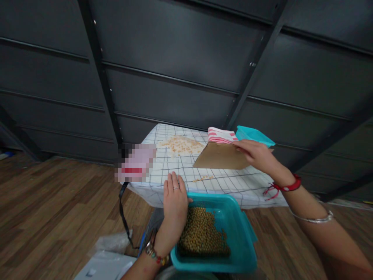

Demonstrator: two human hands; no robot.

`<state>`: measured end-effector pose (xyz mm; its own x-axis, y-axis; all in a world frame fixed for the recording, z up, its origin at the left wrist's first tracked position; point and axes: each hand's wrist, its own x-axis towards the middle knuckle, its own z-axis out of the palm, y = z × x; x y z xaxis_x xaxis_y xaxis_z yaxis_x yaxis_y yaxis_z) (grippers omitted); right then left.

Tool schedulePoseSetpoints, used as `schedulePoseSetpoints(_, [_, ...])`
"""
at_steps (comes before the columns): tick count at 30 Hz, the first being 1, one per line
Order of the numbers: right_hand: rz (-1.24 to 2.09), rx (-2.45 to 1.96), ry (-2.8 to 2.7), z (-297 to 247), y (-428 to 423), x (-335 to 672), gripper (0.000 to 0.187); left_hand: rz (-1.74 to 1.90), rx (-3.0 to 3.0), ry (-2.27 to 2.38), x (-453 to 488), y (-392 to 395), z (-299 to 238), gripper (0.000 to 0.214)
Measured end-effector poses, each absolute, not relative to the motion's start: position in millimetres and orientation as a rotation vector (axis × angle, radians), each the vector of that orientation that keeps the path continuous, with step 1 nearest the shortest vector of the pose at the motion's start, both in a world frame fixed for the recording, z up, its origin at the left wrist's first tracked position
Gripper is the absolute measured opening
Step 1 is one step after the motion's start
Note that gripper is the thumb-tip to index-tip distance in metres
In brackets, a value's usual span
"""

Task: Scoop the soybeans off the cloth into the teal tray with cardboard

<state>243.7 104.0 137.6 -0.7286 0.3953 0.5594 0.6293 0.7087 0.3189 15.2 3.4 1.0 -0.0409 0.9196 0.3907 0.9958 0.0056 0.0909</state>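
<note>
My right hand [256,154] grips the upper edge of a brown cardboard piece [221,156], which stands tilted on the cloth-covered table. My left hand [175,196] lies with fingers stretched forward over the table's front edge, at the left rim of a teal plastic tub [244,233]. Whether its thumb presses on the rim I cannot tell. Inside the tub is a heap of small round greenish-brown peas or beans [202,233], mostly at the left. Pale yellow split pieces [185,144] are spread on the cloth behind, and a short line of them [204,178] lies before the cardboard.
A pink-and-white cloth [221,134] and another teal container [255,136] sit behind the cardboard. At the table's left is a blurred-out pinkish item [136,161], with a black strap [121,210] hanging below. A dark panelled wall [175,70] rises behind the table.
</note>
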Motion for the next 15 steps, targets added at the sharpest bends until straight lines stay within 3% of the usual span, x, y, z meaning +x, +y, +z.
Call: schedulePoseSetpoints(15, [-0.308,-0.935,-2.718,159.6,140.4,211.0,0.031,-0.426,-1.983,-2.004,13.3,3.5,0.5,0.057])
